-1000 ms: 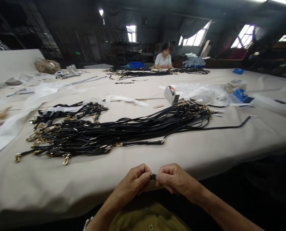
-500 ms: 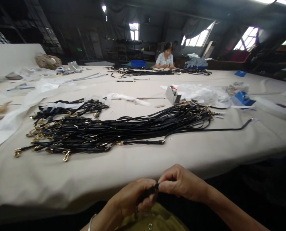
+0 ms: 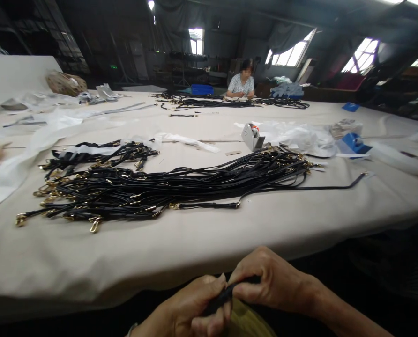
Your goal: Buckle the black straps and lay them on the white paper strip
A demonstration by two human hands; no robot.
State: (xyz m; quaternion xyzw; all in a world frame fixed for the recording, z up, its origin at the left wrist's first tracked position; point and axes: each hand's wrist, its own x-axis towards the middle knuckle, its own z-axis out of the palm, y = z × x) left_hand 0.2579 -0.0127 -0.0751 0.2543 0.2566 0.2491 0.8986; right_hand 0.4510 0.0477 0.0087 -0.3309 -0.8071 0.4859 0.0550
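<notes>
Head view: two bare hands at the near edge of a pale, cloth-covered worktop point(image 3: 293, 224). The left hand point(image 3: 195, 304), palm partly upturned, has its fingers curled around a narrow black strip point(image 3: 223, 295); the right hand point(image 3: 275, 281), just beside it, pinches the same strip between thumb and bent fingers. The strip lies obliquely between the hands, in front of the worktop's near edge; its ends are largely hidden. A bracelet point(image 3: 132, 329) encircles the left wrist.

Beyond the hands, a long pile of black straps point(image 3: 181, 187) with gold-coloured clasps extends from left to right. A smaller strap bundle point(image 3: 124, 157) adjoins its far left side, a pale strip point(image 3: 93, 150) across it. On the far side of the pile's right end stands a grey dispenser point(image 3: 253, 136); to its right lie crumpled translucent sheeting point(image 3: 300, 136) and a blue dispenser point(image 3: 354, 144). At the far edge, a co-worker point(image 3: 241, 85) in a patterned top sits behind further black straps point(image 3: 212, 102), near a blue bin point(image 3: 202, 89).
</notes>
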